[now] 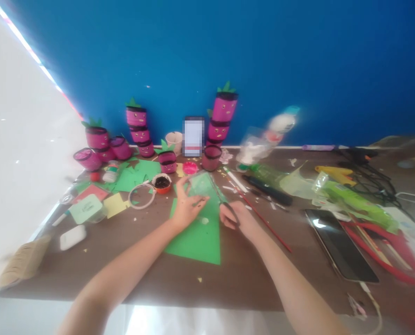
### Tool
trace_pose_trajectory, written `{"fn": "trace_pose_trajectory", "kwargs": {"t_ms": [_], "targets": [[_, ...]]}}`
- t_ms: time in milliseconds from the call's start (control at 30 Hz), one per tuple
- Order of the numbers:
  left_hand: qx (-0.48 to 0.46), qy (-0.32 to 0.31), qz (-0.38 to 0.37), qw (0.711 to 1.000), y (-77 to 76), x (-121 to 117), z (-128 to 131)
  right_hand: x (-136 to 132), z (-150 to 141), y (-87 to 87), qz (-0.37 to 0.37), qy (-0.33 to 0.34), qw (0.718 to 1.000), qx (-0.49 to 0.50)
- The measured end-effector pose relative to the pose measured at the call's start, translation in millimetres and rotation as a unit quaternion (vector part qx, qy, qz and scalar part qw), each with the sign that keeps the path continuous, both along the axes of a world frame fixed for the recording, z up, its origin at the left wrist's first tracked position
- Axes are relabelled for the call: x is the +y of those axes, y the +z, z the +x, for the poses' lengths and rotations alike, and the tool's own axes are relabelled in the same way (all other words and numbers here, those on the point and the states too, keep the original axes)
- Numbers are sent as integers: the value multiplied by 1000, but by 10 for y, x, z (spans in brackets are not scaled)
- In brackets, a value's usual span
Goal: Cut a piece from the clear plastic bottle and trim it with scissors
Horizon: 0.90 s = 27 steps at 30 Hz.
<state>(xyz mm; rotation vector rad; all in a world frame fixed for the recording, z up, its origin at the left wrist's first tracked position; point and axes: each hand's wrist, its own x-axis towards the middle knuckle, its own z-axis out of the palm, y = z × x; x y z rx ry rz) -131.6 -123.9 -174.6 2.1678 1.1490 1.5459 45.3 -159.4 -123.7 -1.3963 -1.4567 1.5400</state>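
My right hand point(232, 216) is closed around the dark handles of a pair of scissors point(216, 190), whose blades point away from me. To its left, my left hand point(187, 205) grips a piece of clear plastic point(199, 184) between thumb and fingers. The scissor blades lie along the plastic's right edge; whether they touch it is too blurred to tell. Beneath both hands a green paper sheet point(197, 244) lies flat on the brown table point(151, 270), with a small pale round bit point(204, 221) on it.
Purple cups with faces stand stacked at the back, left point(139, 132) and centre point(218, 125). A phone point(193, 136) leans on the blue wall. Before me sits an orange pot of dark bits point(162, 183). Right lie a red stick point(263, 221), a black phone point(340, 244) and a yellow glue gun point(335, 175).
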Motion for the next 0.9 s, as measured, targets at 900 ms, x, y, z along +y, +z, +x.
{"fn": "trace_pose_trajectory", "kwargs": {"t_ms": [900], "targets": [[3,-15,-31,999,10,-2,-14,-23,-19,92,-5,-32,999,-15]]}}
